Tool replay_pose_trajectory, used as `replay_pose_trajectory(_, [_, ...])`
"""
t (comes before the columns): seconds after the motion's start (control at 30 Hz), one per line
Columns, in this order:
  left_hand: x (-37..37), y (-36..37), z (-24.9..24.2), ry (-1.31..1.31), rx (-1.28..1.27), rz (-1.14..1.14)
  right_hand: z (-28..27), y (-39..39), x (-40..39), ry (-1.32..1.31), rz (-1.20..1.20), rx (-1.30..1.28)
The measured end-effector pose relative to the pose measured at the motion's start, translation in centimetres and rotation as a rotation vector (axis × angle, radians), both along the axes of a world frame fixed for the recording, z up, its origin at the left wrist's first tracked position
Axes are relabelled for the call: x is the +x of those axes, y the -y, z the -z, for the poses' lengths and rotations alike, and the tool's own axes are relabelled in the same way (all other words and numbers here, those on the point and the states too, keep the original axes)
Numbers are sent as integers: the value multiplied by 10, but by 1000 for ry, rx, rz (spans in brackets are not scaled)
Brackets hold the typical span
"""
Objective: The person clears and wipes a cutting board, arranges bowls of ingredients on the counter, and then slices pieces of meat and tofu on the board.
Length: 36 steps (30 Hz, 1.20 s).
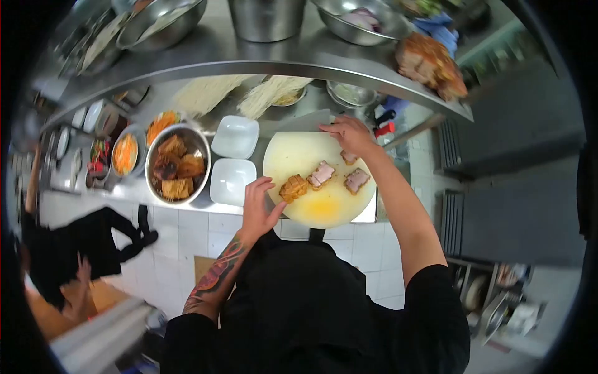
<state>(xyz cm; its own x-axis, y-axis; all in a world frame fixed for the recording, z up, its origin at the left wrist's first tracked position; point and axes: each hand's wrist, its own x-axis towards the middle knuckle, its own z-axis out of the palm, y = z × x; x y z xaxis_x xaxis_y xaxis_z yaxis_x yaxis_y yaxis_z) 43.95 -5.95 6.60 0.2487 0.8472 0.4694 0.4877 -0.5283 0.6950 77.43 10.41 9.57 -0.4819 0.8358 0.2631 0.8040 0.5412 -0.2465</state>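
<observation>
My left hand (pixel 256 209) is at the left edge of the round cutting board (pixel 283 156), fingers and thumb apart beside a browned piece of roast pork (pixel 293 187). My right hand (pixel 352 135) is at the board's far right edge, fingers closed at the end of a broad grey knife blade (pixel 302 122); its palm hides any handle. Cut pork chunks with pale insides lie on the board: one in the middle (pixel 321 175), one at the right (pixel 356 181), and one partly under my right wrist (pixel 349 158).
Two white square bowls (pixel 235 137) and a steel bowl of browned meat chunks (pixel 200 144) stand left of the board. Noodles (pixel 208 93) lie behind. An overhead shelf (pixel 274 62) carries steel bowls and a large roast piece (pixel 430 65). Another person (pixel 81 243) is at left.
</observation>
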Motion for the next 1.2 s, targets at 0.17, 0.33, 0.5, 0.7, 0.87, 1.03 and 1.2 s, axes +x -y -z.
replay_pose_trajectory(0.17, [17,40,1,-31,-124,-291,-1,-18,-9,85,-36,-112])
replay_pose_trajectory(0.33, [36,35,-24,-68,-101,-320,-41,64,-63,-155,-422,-165])
replay_pose_trajectory(0.5, [46,23,-25,-121,-94,-226,-28,104,-81,-107,-419,-216])
replay_pose_trajectory(0.7, [48,21,-13,-107,-97,-236,-11,112,-81,-116,-392,-183])
replay_pose_trajectory(0.87, [47,22,-8,-72,-104,-252,-9,110,-79,-169,-412,-139])
replay_pose_trajectory(1.03, [46,25,-2,-63,-125,-262,-8,105,-82,-181,-388,-145])
replay_pose_trajectory(1.2, [49,26,-3,-115,-121,-296,-17,96,-80,-142,-472,-109])
